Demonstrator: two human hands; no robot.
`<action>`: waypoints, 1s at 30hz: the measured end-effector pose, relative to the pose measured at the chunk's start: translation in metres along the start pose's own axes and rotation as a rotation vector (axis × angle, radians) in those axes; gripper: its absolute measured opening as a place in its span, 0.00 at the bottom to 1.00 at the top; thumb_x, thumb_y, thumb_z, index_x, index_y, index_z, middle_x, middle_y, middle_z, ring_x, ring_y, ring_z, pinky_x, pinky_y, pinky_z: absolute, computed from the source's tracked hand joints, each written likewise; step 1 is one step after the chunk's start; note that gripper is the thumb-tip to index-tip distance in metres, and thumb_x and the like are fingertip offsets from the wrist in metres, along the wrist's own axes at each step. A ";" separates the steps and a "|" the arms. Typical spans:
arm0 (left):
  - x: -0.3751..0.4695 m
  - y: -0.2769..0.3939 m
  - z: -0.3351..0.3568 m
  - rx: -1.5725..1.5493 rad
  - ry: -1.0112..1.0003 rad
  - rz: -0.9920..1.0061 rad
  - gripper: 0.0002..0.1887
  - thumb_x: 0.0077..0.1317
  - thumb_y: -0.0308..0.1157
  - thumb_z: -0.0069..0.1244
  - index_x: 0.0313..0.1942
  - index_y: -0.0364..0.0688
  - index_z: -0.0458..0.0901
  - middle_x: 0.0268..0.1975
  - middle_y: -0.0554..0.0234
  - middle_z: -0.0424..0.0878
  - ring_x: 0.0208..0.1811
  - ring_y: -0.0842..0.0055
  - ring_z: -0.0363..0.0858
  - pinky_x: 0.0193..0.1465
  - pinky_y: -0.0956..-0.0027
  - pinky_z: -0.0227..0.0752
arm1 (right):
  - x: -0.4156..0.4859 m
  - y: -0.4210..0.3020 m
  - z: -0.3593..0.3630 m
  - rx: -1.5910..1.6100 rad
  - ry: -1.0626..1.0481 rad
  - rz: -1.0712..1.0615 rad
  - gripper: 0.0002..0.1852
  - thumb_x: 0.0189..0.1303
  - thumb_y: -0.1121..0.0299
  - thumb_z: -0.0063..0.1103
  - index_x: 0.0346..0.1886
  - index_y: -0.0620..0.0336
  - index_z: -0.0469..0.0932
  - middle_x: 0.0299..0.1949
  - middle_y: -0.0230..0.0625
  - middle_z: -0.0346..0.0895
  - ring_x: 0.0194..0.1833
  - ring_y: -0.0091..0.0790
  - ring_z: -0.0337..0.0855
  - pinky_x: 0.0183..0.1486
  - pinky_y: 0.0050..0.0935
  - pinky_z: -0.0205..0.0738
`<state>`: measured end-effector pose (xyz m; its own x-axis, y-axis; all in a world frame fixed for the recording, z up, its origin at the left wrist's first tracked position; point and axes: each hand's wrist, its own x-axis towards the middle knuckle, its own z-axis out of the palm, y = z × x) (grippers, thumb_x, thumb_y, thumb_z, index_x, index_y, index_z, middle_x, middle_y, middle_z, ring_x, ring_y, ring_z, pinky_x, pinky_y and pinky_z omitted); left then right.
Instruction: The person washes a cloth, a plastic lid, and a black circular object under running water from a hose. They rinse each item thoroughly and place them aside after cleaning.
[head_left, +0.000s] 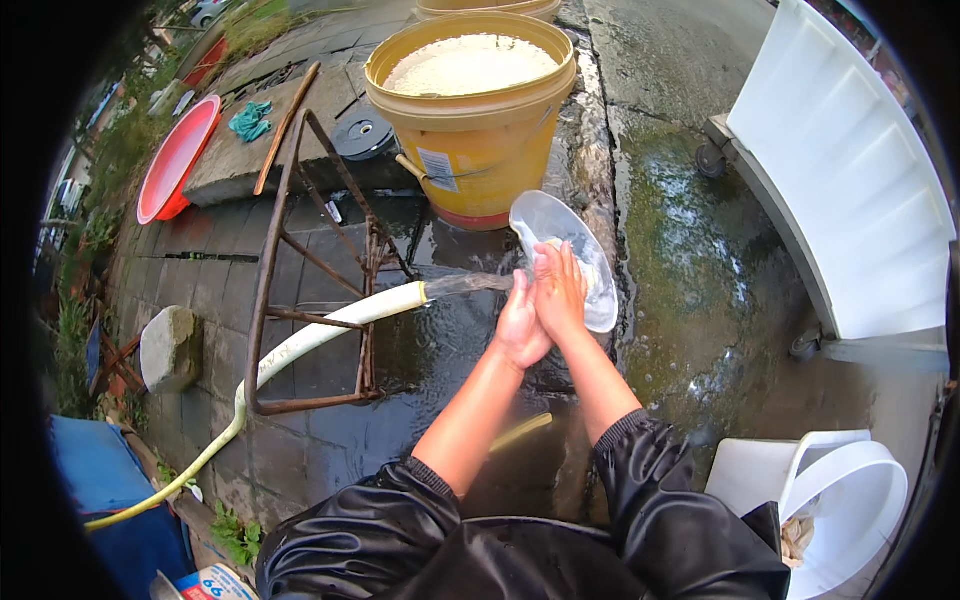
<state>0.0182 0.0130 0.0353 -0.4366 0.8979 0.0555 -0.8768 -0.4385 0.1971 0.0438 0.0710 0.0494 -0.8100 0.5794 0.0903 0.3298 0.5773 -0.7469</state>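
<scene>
My left hand (519, 326) and my right hand (561, 289) are pressed together in front of me, right fingers extended along the left palm. Whether anything lies between the palms is hidden. From the left, a pale hose (360, 315) sends a stream of water (469, 283) onto my hands. A clear oval sheet (551, 214) spreads just beyond my fingers; I cannot tell if it is plastic or splashing water. The hose passes through a rusty metal frame (273, 247). Behind my hands stands a yellow bucket (480, 161) with pale contents.
Wet paving (330, 450) lies below. A red basin (180, 161), a teal cloth (250, 121), a wooden stick (287, 127) and a black disc-shaped weight (362, 135) are at upper left. A stone block (171, 349) sits left. A white tub on casters (840, 187) and white containers (844, 517) stand right.
</scene>
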 end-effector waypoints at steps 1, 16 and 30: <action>0.001 0.002 0.000 0.045 0.079 0.040 0.38 0.68 0.63 0.29 0.71 0.47 0.52 0.73 0.60 0.53 0.73 0.67 0.52 0.74 0.59 0.42 | 0.000 -0.001 0.001 -0.062 -0.055 -0.003 0.37 0.68 0.37 0.25 0.70 0.55 0.56 0.73 0.53 0.45 0.73 0.55 0.42 0.72 0.52 0.32; 0.000 0.009 0.021 0.220 0.140 0.050 0.50 0.60 0.74 0.20 0.71 0.43 0.48 0.74 0.63 0.49 0.75 0.66 0.45 0.75 0.60 0.38 | 0.011 0.006 0.010 0.064 0.062 0.082 0.46 0.66 0.33 0.18 0.72 0.67 0.45 0.73 0.56 0.41 0.75 0.50 0.36 0.73 0.48 0.24; 0.005 0.010 0.023 0.295 0.270 0.218 0.51 0.60 0.74 0.22 0.72 0.43 0.41 0.75 0.63 0.43 0.76 0.68 0.42 0.76 0.60 0.34 | 0.021 0.005 0.007 0.070 -0.206 0.059 0.45 0.66 0.33 0.20 0.73 0.60 0.45 0.75 0.50 0.38 0.75 0.50 0.36 0.74 0.45 0.25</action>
<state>0.0119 0.0135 0.0604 -0.6758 0.7268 -0.1228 -0.6808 -0.5517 0.4818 0.0254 0.0823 0.0430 -0.8745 0.4773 -0.0858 0.3507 0.5002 -0.7917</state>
